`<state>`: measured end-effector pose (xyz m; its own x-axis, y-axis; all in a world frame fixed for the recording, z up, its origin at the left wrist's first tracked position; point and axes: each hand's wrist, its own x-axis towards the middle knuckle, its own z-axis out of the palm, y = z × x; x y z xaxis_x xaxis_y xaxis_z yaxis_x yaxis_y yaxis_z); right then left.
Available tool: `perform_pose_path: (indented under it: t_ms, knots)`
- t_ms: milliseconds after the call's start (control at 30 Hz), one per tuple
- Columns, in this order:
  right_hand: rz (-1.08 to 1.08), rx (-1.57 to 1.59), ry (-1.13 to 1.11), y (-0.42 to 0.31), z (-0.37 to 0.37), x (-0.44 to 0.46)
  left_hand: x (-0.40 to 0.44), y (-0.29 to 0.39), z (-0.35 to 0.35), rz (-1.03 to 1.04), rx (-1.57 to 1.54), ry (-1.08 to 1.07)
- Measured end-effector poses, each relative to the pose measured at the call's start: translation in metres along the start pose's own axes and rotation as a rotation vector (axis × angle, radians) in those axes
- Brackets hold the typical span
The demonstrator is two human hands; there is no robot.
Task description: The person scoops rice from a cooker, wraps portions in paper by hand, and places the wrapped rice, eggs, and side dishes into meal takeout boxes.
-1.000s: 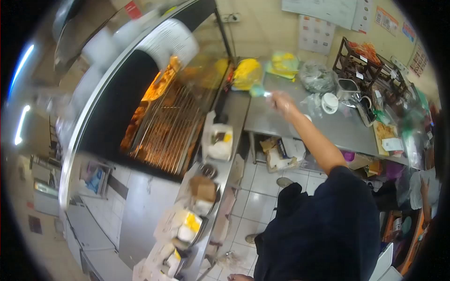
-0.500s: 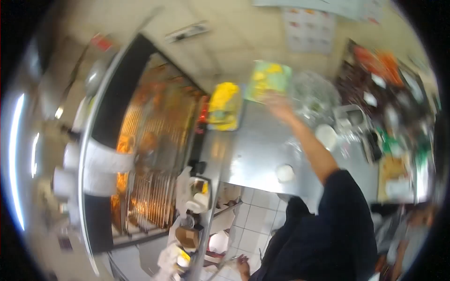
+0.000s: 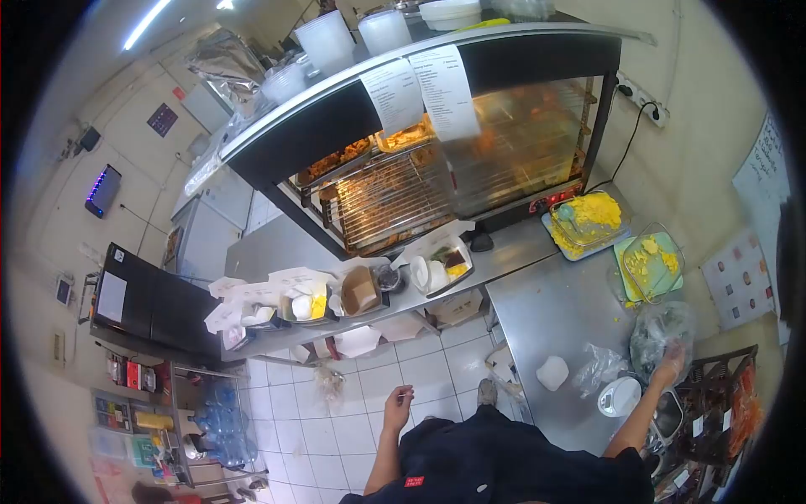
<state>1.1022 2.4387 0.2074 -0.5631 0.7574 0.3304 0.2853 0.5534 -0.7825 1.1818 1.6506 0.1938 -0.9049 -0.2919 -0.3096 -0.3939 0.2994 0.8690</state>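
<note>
My right hand [image 3: 669, 367] is at a clear plastic bag with green leaves [image 3: 659, 329] on the right of the metal table [image 3: 525, 315]. Its fingers are partly hidden at the bag, so their grip does not show. Close to that wrist lie a round white kitchen scale [image 3: 620, 396] and a metal container [image 3: 667, 417]. Over the tiled floor, in front of my dark clothing, hangs my left hand [image 3: 398, 409]. Its fingers are loosely bent and apart, and I see nothing in them.
A lit glass food warmer [image 3: 395, 197] stands ahead. Open takeaway boxes [image 3: 441, 262] line the shelf below it. Trays of yellow food [image 3: 592, 220] and a green board [image 3: 651, 267] sit at the table's far end. A white piece [image 3: 552, 373] and crumpled plastic [image 3: 601, 370] lie nearer.
My view has swung left and steadied. My right hand has moved from the green board with yellow food to the bag of green leaves. My left hand shows more fully.
</note>
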Motion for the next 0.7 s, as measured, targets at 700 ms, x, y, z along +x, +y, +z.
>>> perform_pose_path:
  t_ms: [700]
  knots:
    - [0.005,0.278,-0.017,-0.241,0.059,-0.145,0.006,0.243,0.114,0.406,-0.242,-0.775]
